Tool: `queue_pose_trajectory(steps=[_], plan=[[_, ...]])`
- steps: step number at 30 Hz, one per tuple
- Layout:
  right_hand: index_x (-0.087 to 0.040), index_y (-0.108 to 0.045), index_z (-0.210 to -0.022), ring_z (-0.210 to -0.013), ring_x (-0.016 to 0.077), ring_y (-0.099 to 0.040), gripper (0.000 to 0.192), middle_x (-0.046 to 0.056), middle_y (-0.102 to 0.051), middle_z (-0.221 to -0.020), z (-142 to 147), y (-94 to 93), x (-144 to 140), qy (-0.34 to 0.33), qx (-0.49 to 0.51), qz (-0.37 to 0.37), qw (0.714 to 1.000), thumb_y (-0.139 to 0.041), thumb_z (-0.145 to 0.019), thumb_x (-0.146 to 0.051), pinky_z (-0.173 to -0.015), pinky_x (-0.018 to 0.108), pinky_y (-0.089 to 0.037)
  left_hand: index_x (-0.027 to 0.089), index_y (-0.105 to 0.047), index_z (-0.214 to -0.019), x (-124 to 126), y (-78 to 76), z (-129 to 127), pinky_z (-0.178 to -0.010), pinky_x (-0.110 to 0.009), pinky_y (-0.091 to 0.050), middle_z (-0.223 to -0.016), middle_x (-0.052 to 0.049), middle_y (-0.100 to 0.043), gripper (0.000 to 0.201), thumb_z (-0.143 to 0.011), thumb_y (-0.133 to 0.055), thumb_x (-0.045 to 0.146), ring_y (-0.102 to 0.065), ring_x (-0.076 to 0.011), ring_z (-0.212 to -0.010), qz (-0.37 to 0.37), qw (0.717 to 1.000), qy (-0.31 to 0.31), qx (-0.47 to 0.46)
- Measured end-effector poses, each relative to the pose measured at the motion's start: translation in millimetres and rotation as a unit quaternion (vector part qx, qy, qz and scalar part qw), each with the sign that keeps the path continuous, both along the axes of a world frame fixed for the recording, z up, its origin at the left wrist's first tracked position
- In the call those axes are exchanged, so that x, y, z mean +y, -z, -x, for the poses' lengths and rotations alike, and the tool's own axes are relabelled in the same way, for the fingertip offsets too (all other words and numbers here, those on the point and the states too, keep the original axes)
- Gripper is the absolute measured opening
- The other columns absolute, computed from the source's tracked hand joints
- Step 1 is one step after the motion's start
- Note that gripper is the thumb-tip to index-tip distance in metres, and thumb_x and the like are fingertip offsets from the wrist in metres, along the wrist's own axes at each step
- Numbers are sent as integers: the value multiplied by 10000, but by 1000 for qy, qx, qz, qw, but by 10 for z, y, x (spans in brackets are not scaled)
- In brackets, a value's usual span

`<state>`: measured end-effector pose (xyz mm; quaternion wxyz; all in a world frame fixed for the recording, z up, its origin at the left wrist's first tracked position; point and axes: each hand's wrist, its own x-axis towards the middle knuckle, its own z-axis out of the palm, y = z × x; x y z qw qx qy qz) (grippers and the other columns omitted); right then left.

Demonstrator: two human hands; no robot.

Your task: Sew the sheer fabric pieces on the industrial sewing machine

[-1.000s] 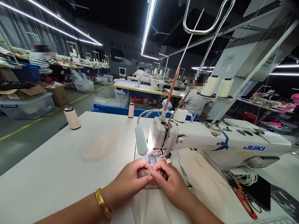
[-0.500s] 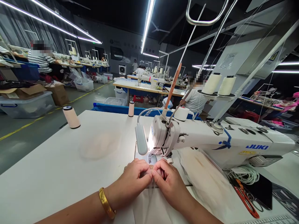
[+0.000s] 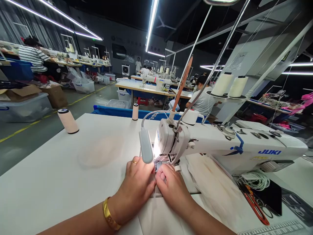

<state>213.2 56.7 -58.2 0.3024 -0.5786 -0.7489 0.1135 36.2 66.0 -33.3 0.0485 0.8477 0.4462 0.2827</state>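
Note:
My left hand [image 3: 137, 181], with a gold bangle on its wrist, is closed just in front of the needle area of a white sewing machine [image 3: 207, 135]. My right hand [image 3: 172, 187] pinches close beside it, the fingertips of both nearly touching. A thin, pale sheer fabric [image 3: 156, 213] runs from between the fingers down toward me; its held edge is mostly hidden by the hands. Above my left hand hangs the machine's grey lamp [image 3: 146, 147], lighting the presser foot area.
Pale sheer cloth [image 3: 212, 182] lies right of the needle. Beyond it are orange-handled scissors [image 3: 255, 205], a coiled white cable [image 3: 254, 180] and a ruler [image 3: 276, 227]. Two thread cones, one at the left edge [image 3: 68, 121], one at the back [image 3: 135, 112], stand on the table. Co-workers sit farther off.
My left hand has moved forward and turned knuckles up, nearer the presser foot. My right hand has shifted slightly forward and stays pinched. The view has shifted slightly.

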Motion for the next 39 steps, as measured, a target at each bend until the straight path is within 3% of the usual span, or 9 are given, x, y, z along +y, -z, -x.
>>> queue_pose_trajectory(steps=[3,5,9,14,21,30,36,39], plan=[[-241,-543,-830,-732,221,-634,155,3,-658,-764,-28,23,10,4,-27,-27,999,-560,-949,-143,-618,286,-427,199,-544,-742,36,86,32,-712,-355,-275,-766,-2,-606,264,-949,-486,46,-464,-184,-693,-118,991,67,6],[-242,-558,-873,-674,212,-615,136,1,-664,-769,-62,37,-6,-1,-56,-61,997,-561,-979,-157,-581,291,-408,194,-534,-694,55,104,48,-705,-357,-260,-710,7,-608,330,-980,-489,36,-488,-189,-701,-138,986,96,16],[-244,-583,-954,-628,206,-582,153,27,-676,-842,-137,42,-95,-20,-108,-139,984,-491,-1028,-148,-570,311,-410,196,-574,-701,66,87,73,-699,-355,-265,-721,7,-643,336,-999,-509,55,-528,-195,-722,-122,987,98,28],[-250,-668,-1062,-892,229,-659,315,71,-701,-1123,-176,-1,-156,-93,-106,-160,977,-462,-975,-28,-733,323,-506,194,-606,-736,54,65,88,-690,-354,-305,-761,-6,-662,323,-1012,-503,64,-558,-202,-736,-114,988,94,54],[-228,-728,-1066,-702,225,-596,375,83,-744,-1078,-201,0,-83,-70,-175,-130,973,-441,-955,-13,-649,361,-447,199,-689,-938,25,15,127,-709,-376,-379,-914,-42,-719,211,-1002,-521,90,-634,-254,-863,-51,988,110,94],[-230,-728,-1055,-718,240,-622,353,77,-758,-991,-214,-18,-30,-46,-197,-149,968,-484,-914,-17,-633,349,-435,193,-676,-997,-20,-3,126,-787,-440,-444,-1037,-66,-723,144,-982,-554,118,-639,-301,-968,14,988,100,114],[-225,-723,-1083,-724,242,-645,367,97,-769,-1087,-218,16,-29,-45,-209,-162,963,-490,-901,-9,-631,358,-483,192,-680,-1021,-14,6,104,-848,-478,-456,-1081,-67,-726,138,-998,-556,137,-638,-311,-1010,42,987,93,120],[-220,-717,-1095,-833,279,-694,365,124,-768,-1152,-242,38,-51,-61,-209,-167,962,-472,-924,-11,-702,392,-544,203,-684,-1034,-27,-31,119,-886,-479,-445,-1118,-61,-729,107,-981,-610,147,-636,-311,-1045,57,988,92,106]])
